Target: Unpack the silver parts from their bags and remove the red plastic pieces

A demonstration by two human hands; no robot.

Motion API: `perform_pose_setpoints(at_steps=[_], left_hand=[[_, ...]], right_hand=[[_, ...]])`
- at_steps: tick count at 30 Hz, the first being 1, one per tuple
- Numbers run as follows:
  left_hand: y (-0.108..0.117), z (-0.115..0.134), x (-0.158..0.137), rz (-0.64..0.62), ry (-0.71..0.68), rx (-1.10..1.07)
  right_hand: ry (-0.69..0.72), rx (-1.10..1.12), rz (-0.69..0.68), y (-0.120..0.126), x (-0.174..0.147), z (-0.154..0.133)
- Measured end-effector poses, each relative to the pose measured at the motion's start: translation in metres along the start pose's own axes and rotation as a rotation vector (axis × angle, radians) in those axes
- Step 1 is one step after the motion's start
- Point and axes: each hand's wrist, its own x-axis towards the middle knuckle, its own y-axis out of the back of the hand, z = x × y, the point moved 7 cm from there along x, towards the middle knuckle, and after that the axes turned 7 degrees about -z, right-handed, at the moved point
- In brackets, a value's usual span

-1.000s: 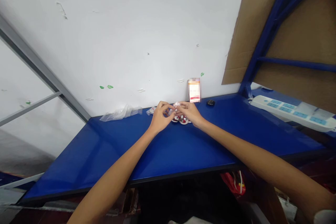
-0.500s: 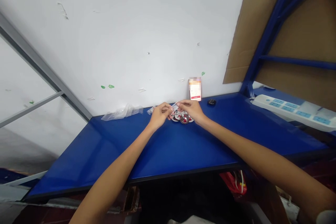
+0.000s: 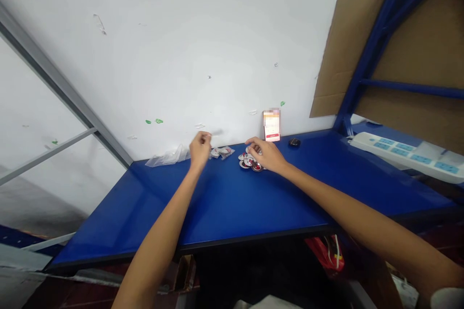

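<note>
Discs [image 3: 246, 164], round and shiny with white and red on them, lie in a heap near the back of the blue surface [image 3: 224, 207] in the head view, maybe so both hands can reach them with ease. Call the heap the middle of a clock. The right hand [image 3: 270, 156] comes over it from three o'clock, its grip half wide, with bent fingers and nothing seen between them; it may be bent like that to fit over small things. The left hand [image 3: 199, 152] is up at nine o'clock, and its grip looks narrow. Toward ten o'clock, two small clear packets [image 3: 222, 152] lie side by side, just apart from the heap, perhaps to keep them from mixing. Farther out at nine o'clock, clear plastic [image 3: 168, 157] lies crumpled by the wall [image 3: 145, 67]. At one o'clock, a phone [image 3: 271, 128] stands up against the wall, likely so its screen can be seen, but the top is blotted out. A small black thing [image 3: 294, 143] sits at two o'clock; I cannot tell what it is. The right hand hides part of the heap, so I cannot count the discs or tell if it touches them. By the left fingertips there is a pale, blurry streak, and I cannot tell if that grip holds it.
</note>
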Motion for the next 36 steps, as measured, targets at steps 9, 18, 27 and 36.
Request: perform_pose_setpoints(at_steps=[9, 18, 27, 36], left_hand=[[0.153, -0.068, 0.032, 0.460, 0.146, 0.403], [0.170, -0.118, 0.021, 0.264, 0.509, 0.748], [0.120, -0.082, 0.022, 0.202, 0.268, 0.991], [0.048, -0.041, 0.028, -0.217, 0.004, 0.801]], right_hand=[[0.015, -0.071, -0.031, 0.003, 0.001, -0.004], [0.000, -0.142, -0.073, -0.001, 0.000, -0.005], [-0.011, -0.185, -0.076, 0.000, 0.001, -0.003], [-0.014, -0.208, -0.074, 0.002, 0.000, -0.005]])
